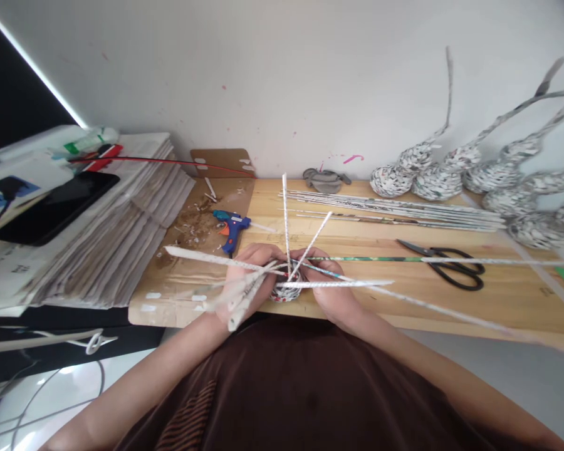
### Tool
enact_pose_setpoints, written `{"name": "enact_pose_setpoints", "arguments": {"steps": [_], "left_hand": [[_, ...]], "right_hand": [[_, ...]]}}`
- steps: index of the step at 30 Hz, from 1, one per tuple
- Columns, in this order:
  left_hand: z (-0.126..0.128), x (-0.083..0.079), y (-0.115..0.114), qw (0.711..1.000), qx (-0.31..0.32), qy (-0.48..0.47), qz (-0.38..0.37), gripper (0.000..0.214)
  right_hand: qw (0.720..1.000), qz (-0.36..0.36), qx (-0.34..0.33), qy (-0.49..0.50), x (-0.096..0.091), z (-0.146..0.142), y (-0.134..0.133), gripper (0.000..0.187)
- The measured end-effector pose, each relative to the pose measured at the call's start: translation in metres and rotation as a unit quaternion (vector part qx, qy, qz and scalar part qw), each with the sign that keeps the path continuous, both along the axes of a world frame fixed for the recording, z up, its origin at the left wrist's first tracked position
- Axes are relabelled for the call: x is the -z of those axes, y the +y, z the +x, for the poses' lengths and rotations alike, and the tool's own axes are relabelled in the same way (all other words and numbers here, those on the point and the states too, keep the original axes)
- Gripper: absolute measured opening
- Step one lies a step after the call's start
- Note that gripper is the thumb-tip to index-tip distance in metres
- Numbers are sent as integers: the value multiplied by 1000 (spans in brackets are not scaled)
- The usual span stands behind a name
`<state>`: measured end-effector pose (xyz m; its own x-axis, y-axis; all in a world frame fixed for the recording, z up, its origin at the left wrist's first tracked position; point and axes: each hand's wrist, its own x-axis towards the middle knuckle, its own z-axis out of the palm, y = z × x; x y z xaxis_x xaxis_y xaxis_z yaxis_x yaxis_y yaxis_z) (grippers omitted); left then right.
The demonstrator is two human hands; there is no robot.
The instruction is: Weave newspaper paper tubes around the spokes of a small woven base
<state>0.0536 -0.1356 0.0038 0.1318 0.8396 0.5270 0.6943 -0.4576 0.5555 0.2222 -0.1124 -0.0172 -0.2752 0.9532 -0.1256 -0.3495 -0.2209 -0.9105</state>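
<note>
My left hand [250, 270] and my right hand [328, 285] are both closed around a small woven paper-tube piece [286, 289] at the near edge of the wooden table [357, 238]. Several rolled newspaper tubes [310, 245] stick out from it like spokes, upward, left and right. A bundle of tube ends points down toward me under the left hand. One long tube [451, 313] trails off to the right past my right hand.
A blue glue gun [232, 227] lies just behind my left hand. Black scissors [451, 266] lie to the right. Loose paper tubes [395, 210] and woven bulb shapes [432, 175] sit at the back right. Stacked newspapers [117, 225] and a dark tablet [56, 203] are on the left.
</note>
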Motion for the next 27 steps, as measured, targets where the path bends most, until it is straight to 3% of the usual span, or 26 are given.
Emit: {"name": "enact_pose_setpoints", "arguments": {"steps": [8, 11, 14, 20, 23, 27], "left_hand": [[-3, -2, 1, 998, 41, 44, -15, 29], [-3, -6, -2, 997, 39, 41, -51, 25], [-2, -8, -4, 998, 12, 26, -54, 22], [3, -6, 2, 998, -33, 49, 19, 17], [6, -1, 8, 996, -54, 51, 50, 14], [10, 1, 14, 996, -81, 39, 17, 13]], "right_hand": [[998, 19, -13, -60, -2, 9, 0, 17], [989, 31, -12, -142, -2, 12, 1, 16], [964, 98, -11, -246, -4, 17, 0, 16], [878, 294, -3, -379, -24, 30, 0, 16], [887, 289, 16, -361, -31, 28, 8, 18], [912, 259, 20, -318, -29, 21, 22, 17]]}}
